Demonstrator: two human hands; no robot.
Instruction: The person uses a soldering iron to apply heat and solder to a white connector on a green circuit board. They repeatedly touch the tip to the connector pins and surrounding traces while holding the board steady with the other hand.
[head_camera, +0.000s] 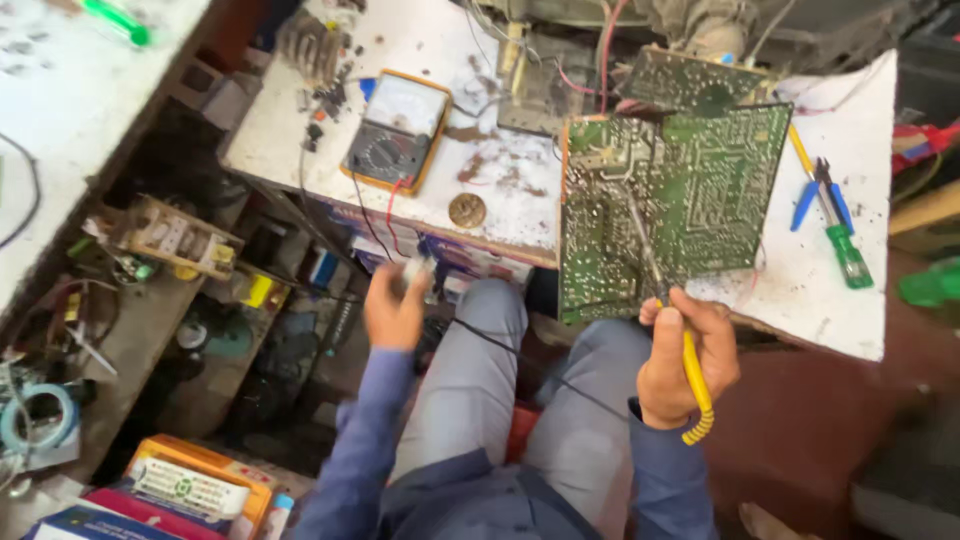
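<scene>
Blue long sleeves, grey trousers, bare hands

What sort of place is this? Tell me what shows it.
Most likely an electronics repair workbench. A green circuit board stands on the stained white table, the right hand holds a yellow-handled soldering iron to it, and an orange-cased multimeter lies nearby.

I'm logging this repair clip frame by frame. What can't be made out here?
Head view only:
- Left hand: motion-blurred; the small pale thing in it can't be identified.
- Soldering iron tip: lost against the circuit board; contact unclear.
- Meter dial: too small to read.
- Second board: partly hidden behind the first.
</scene>
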